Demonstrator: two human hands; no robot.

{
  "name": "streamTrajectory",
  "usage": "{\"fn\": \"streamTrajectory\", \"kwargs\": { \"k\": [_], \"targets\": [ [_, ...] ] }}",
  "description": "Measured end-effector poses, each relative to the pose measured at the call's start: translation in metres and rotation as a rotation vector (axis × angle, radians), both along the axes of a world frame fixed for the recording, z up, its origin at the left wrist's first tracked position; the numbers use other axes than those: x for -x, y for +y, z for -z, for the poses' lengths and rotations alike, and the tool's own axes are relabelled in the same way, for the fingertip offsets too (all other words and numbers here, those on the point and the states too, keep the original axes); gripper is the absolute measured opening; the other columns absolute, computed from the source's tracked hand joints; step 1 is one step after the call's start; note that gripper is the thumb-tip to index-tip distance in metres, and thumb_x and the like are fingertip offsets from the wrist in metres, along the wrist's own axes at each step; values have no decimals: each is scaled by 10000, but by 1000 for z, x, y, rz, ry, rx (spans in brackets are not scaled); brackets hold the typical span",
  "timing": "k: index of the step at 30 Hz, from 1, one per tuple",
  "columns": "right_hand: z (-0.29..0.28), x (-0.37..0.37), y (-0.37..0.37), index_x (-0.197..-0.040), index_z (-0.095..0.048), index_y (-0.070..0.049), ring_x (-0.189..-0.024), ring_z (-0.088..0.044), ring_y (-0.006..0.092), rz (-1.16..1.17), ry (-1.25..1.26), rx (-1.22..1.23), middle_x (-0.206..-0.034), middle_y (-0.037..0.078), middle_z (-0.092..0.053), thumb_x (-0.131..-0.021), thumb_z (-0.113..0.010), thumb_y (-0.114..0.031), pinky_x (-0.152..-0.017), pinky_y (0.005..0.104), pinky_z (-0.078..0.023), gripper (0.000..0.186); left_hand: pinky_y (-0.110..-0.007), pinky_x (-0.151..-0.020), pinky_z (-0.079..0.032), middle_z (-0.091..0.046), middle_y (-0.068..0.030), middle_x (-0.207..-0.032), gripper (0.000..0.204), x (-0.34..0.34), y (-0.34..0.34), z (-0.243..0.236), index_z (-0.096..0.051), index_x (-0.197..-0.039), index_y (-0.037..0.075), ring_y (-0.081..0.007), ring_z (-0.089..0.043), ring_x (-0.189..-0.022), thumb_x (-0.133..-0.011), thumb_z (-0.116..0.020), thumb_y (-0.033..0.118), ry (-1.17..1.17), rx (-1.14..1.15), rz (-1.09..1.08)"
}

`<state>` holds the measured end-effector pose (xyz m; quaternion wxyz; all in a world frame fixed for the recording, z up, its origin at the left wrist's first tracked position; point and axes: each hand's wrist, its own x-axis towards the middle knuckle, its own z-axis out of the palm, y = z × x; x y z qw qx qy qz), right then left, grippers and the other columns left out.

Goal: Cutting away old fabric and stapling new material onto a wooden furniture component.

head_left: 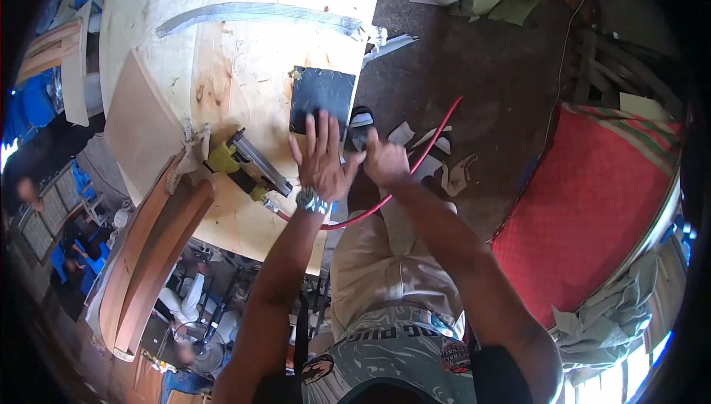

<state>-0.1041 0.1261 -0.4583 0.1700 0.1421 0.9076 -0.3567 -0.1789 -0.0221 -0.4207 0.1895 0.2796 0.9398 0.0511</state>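
My left hand (324,161) lies flat, fingers spread, on the lower end of a black rectangular piece of sheet (323,91) at the right edge of a wooden table (244,71). Just past that edge, my right hand (386,161) is closed in a fist close to the left thumb. Whatever it may grip is hidden by the fingers. Left of my left hand rests a yellow-green and black pneumatic stapler (252,163), its red air hose (363,215) curving under my wrists and up to the right. A long grey webbing strap (259,11) lies across the table's far part.
A thin wooden panel (141,122) and a curved wooden frame (144,263) sit at the table's left side. To the right stands a red cloth-covered piece (585,211). Scraps (459,174) litter the dark floor near my feet. Other people are in the lower left background.
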Motion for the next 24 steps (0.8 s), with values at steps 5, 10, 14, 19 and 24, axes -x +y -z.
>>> {"fn": "streamTrajectory", "kwargs": {
  "k": [5, 10, 14, 19, 24],
  "targets": [
    [21, 5, 0, -1124, -472, -46, -711, -719, 428, 62, 184, -20, -831, 254, -706, -928, -591, -196, -619, 547, -577, 274, -669, -1221, -86, -284, -125, -1699, 823, 5, 4, 0, -395, -1572, 32, -357, -209, -1576, -979, -530, 587, 145, -32, -6],
    [4, -12, -5, -1152, -472, -50, -672, -712, 444, 95, -36, 71, -754, 238, -697, -920, -606, -225, -621, 585, -582, 320, -701, -1209, -28, -234, -139, -1718, 910, 0, 11, -11, -321, -1616, 45, -383, -143, -1594, -954, -533, 632, -50, 30, 33],
    [7, 16, 10, -1095, -487, -55, -786, -728, 437, 99, 88, -12, -846, 229, -722, -933, -593, -192, -699, 538, -589, 237, -665, -1221, -74, -278, -139, -1702, 872, 9, 20, -10, -344, -1601, 30, -359, -205, -1581, -967, -533, 598, 174, -17, 24],
    [-9, 1, 4, -1094, -480, -63, -767, -727, 443, 41, -136, 79, -822, 230, -720, -931, -594, -203, -688, 551, -590, 243, -684, -1219, -39, -247, -124, -1715, 901, 5, 16, -16, -333, -1606, 29, -379, -165, -1588, -950, -559, 604, -4, 94, 30],
    [-3, 1, 8, -1089, -495, -73, -728, -724, 435, 75, -68, 84, -781, 233, -707, -914, -614, -243, -658, 545, -592, 271, -693, -1211, -26, -238, -138, -1716, 933, 4, 19, -12, -324, -1605, 18, -376, -153, -1590, -943, -558, 633, -48, 68, 12]
  ]
}}
